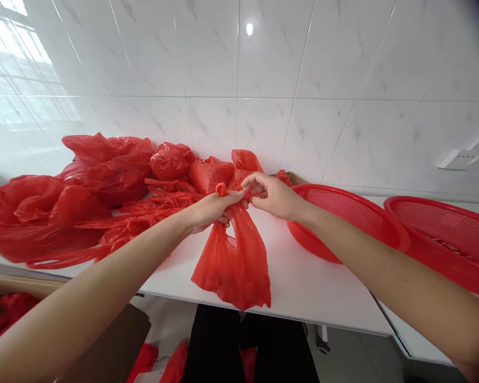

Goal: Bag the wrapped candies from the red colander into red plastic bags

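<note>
A thin red plastic bag [239, 260] hangs in front of me above the near edge of the white table. My left hand [217, 208] is closed around the gathered neck of this bag, its thumb pointing right. Close beside it, my right hand [269, 194] has its fingers curled, the fingertips pinching the bag's upper part at the right. The bag's body spreads downward below both hands. Just left of my left hand lies a heap of flat red plastic bags [143, 213] with long handles.
Full red bags [107, 165] stand along the tiled wall [207, 64] at the back left. To the right are a red mesh basket [335, 205] and a second red basket [443, 213]. A cardboard box [115, 340] stands below the table [299, 287] at left. A power socket [459, 159] is on the wall.
</note>
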`<move>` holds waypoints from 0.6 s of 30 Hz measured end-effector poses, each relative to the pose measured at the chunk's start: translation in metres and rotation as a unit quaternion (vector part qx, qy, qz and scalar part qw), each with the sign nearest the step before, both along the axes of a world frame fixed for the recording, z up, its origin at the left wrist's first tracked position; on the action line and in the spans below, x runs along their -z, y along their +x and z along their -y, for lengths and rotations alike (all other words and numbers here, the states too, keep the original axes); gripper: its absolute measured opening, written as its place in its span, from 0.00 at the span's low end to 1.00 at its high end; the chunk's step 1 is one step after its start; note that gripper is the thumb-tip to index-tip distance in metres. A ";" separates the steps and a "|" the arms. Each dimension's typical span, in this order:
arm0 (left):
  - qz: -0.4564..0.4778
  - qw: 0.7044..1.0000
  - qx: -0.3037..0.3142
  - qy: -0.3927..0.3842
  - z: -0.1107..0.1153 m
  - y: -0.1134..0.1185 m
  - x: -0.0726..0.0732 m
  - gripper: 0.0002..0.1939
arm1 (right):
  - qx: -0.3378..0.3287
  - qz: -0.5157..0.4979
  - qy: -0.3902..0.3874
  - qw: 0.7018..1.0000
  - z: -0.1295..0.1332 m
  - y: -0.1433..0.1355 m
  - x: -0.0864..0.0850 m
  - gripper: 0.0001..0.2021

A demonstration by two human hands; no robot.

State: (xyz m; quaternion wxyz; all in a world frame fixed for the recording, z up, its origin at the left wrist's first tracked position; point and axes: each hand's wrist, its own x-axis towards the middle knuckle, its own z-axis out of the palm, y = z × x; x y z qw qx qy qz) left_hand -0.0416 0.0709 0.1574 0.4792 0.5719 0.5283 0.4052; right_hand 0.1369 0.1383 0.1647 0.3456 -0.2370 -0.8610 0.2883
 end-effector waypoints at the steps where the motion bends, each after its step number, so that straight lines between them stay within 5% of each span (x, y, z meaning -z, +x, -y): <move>1: 0.017 1.000 0.004 -0.003 0.000 -0.001 0.003 0.18 | -0.008 0.006 -0.018 1.000 -0.003 0.002 0.006 0.12; 7: 0.090 0.995 0.043 0.009 0.007 -0.001 -0.002 0.14 | -0.054 -0.107 -0.044 0.992 0.043 0.016 -0.002 0.07; 10: 0.032 0.989 0.143 0.029 0.016 -0.001 -0.014 0.09 | -0.127 -0.105 -0.045 0.985 0.061 0.021 -0.006 0.07; 13: -0.076 0.977 0.188 0.060 0.021 0.001 -0.018 0.05 | -0.069 -0.150 -0.067 0.984 0.051 0.016 0.007 0.07; 16: -0.202 0.959 0.135 0.145 0.021 0.005 -0.007 0.10 | -0.030 -0.104 -0.149 0.983 0.032 0.008 0.028 0.12; 18: -0.303 0.917 0.047 0.256 0.019 0.007 0.006 0.13 | -0.037 -0.073 -0.188 0.979 0.025 0.004 0.041 0.14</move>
